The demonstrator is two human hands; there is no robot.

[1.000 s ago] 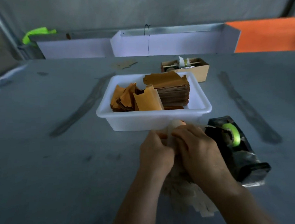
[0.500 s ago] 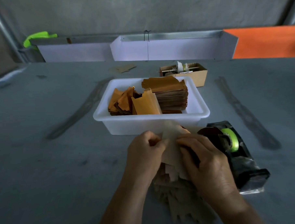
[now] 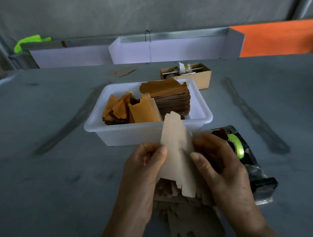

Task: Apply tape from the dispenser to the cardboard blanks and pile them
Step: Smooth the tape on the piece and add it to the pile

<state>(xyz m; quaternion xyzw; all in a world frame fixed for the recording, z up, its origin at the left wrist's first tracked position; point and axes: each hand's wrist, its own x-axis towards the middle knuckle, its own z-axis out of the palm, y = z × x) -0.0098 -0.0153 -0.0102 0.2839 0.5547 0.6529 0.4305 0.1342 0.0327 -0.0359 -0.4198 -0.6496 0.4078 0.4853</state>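
One pale cardboard blank is held raised and roughly upright, in front of the near wall of the white plastic tub and above a loose heap of similar blanks lying on the grey table. The left hand pinches the blank's left edge, thumb on the near face and the other fingers curled behind. The right hand grips the right edge, thumb laid across the near face, remaining fingers curled behind it. Whether any tape is on the blank cannot be told. The tub holds two groups of brown-orange blanks: a tall, squared stack at its right side and a disordered bundle at its left, several pieces standing on edge and leaning. The tape dispenser, black, with a green roll mounted in it, sits on the table just right of the right hand and close to the tub's near right corner. Beyond the tub stands a small open cardboard box containing assorted small items, too indistinct to identify. A single flat cardboard piece lies on the table further back, left of that box. White panels stand along the table's far edge, with an orange surface at the right and a bright green item at the left.
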